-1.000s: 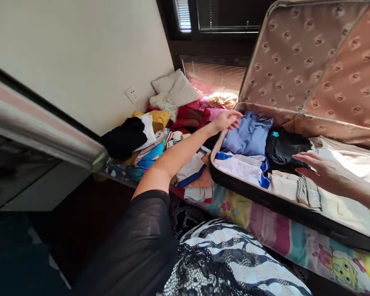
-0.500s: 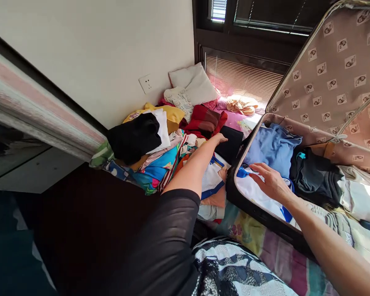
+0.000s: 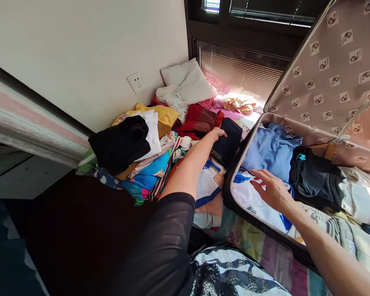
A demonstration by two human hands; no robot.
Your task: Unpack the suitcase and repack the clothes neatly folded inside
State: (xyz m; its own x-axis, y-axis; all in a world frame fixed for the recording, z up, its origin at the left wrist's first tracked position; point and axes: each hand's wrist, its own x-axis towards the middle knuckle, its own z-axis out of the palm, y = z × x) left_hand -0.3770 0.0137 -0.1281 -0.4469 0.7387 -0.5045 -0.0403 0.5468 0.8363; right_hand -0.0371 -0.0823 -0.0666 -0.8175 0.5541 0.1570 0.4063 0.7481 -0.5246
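Note:
My left hand point(image 3: 217, 134) reaches out to the pile of clothes, its fingers closed on the near edge of a dark navy folded garment point(image 3: 230, 142). The garment stands close against the outer side of an open suitcase point(image 3: 265, 230). Over the suitcase hovers my right hand point(image 3: 273, 191), fingers apart and holding nothing. Below it lies a white and blue garment point(image 3: 255, 209). A folded blue garment point(image 3: 267, 150) and folded black clothes point(image 3: 316, 176) sit farther in.
Left of the suitcase, clothes are heaped by the wall, among them a black garment point(image 3: 120, 144), a dark red garment point(image 3: 200, 119) and a yellow one point(image 3: 169, 115). A pale cushion point(image 3: 188, 80) leans behind. The patterned suitcase lid point(image 3: 323, 82) stands raised at right.
The dark navy garment is tilted up a little more in my left hand. My right hand stays over the suitcase. The view has shifted slightly.

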